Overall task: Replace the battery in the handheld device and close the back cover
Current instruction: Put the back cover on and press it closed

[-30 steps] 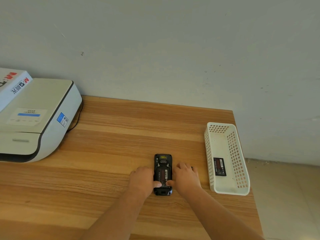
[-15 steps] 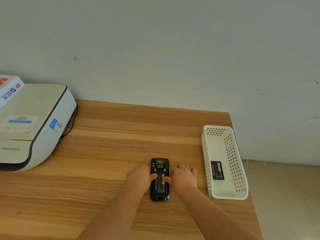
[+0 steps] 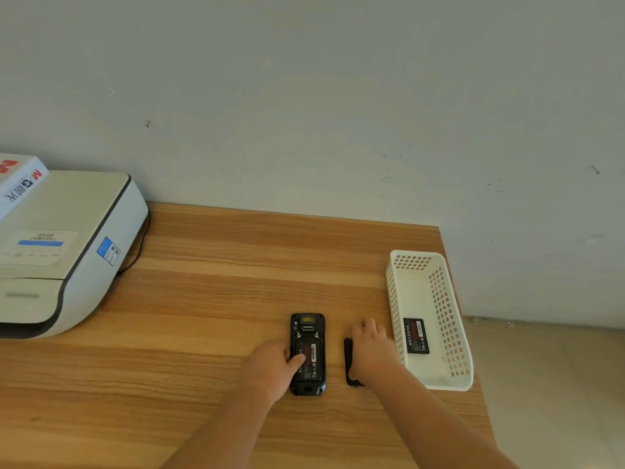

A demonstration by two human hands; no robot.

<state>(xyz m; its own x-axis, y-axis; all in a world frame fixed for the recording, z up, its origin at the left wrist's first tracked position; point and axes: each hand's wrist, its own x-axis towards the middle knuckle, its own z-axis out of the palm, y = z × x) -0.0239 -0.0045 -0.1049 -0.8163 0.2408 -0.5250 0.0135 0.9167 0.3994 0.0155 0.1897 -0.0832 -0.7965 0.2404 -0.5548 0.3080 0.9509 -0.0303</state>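
Observation:
The black handheld device [image 3: 307, 328] lies face down near the table's front, its back open and a battery [image 3: 313, 358] seated in the compartment. My left hand [image 3: 270, 370] holds the device's left side, with the thumb lying on the battery. To the right of the device lies the black back cover [image 3: 348, 355], mostly hidden under my right hand [image 3: 370, 350], whose fingers curl over it. A second battery [image 3: 416, 336] lies in the white basket [image 3: 453, 319].
The basket stands at the right edge of the wooden table [image 3: 236, 282]. A white printer [image 3: 61, 252] with a black cable fills the left, and a white box [image 3: 20, 181] rests on it. A grey wall runs behind, and floor shows past the right edge.
My right hand left the device and moved right onto the back cover. My left hand stayed at the device, its thumb still on the battery. The camera view shifted slightly.

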